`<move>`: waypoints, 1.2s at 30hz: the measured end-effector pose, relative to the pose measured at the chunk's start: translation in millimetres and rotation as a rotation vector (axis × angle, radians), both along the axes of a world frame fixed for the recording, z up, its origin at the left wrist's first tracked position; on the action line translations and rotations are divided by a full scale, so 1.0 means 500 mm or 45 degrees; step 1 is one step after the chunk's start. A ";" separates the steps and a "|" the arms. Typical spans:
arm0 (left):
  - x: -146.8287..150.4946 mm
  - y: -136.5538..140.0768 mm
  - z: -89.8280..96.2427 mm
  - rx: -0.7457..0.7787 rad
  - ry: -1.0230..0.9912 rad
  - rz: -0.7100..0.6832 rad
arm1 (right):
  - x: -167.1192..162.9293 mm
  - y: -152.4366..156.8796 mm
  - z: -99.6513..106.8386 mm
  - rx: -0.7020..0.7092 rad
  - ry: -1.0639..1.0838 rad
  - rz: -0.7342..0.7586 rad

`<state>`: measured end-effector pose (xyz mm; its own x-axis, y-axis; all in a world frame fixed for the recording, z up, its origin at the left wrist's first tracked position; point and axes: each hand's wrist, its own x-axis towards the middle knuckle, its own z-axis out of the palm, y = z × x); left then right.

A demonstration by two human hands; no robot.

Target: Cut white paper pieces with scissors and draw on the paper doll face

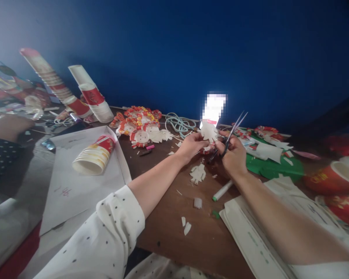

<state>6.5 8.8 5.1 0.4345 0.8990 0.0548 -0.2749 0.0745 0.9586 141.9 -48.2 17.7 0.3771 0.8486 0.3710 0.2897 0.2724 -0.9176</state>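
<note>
Between my two hands is a white paper cutout [209, 131] with a jagged, fringed edge. My left hand [192, 146] pinches it from the left side. My right hand [234, 155] grips a pair of scissors [234, 130] with dark handles, the blades pointing up and away; its fingertips also reach the cutout's right edge. A second white cutout [198, 173] lies on the table just below my hands. Paper scraps [187, 228] are scattered nearer to me. What lies directly beneath the held cutout is partly hidden by my fingers.
A sheet of white paper bears a stack of paper cups [94, 157] at left; taller cup stacks [94, 99] lean behind. Red-and-white paper crafts [142, 128] and a pale cord [180, 124] lie at the back. A marker [222, 190] sits near papers [250, 232]. Another person's hand [10, 126] is far left.
</note>
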 end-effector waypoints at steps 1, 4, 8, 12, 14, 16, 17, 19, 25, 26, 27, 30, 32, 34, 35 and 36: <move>0.000 -0.001 0.001 -0.002 0.007 0.006 | 0.000 0.000 -0.001 -0.001 0.007 0.005; -0.001 -0.003 0.006 0.001 0.028 0.034 | 0.000 0.002 -0.005 -0.006 0.046 0.019; -0.001 -0.008 0.016 0.006 0.054 0.077 | -0.003 0.001 -0.002 -0.012 0.069 0.036; -0.002 -0.009 0.020 -0.024 0.052 0.134 | -0.005 -0.004 0.004 -0.029 0.052 0.032; -0.005 -0.005 0.019 -0.058 0.055 0.242 | -0.004 -0.005 0.006 -0.062 0.065 0.024; -0.010 0.001 0.016 -0.081 0.058 0.415 | -0.003 -0.004 0.006 -0.092 0.112 0.003; -0.012 0.004 0.014 -0.086 0.061 0.505 | -0.001 -0.003 0.007 -0.104 0.130 -0.021; -0.016 0.010 0.011 -0.105 0.079 0.602 | 0.002 -0.002 0.008 -0.130 0.132 -0.075; -0.016 0.013 0.004 -0.149 0.146 0.585 | 0.007 0.000 0.016 -0.120 0.135 -0.056; -0.015 0.013 0.003 -0.156 0.152 0.587 | 0.008 0.000 0.017 -0.106 0.126 -0.065; -0.015 0.013 0.001 -0.147 0.165 0.585 | 0.008 0.001 0.018 -0.094 0.110 -0.074; -0.016 0.016 -0.005 -0.080 0.231 0.614 | 0.010 0.002 0.020 -0.068 0.061 -0.095; -0.016 0.019 -0.010 -0.033 0.289 0.619 | 0.014 0.003 0.020 -0.072 0.054 -0.110; -0.016 0.022 -0.016 0.005 0.319 0.606 | 0.019 0.005 0.019 -0.095 0.023 -0.141; -0.016 0.023 -0.019 0.027 0.330 0.601 | 0.022 0.006 0.018 -0.105 -0.011 -0.169; -0.016 0.024 -0.022 0.046 0.336 0.599 | 0.026 0.008 0.016 -0.116 -0.061 -0.203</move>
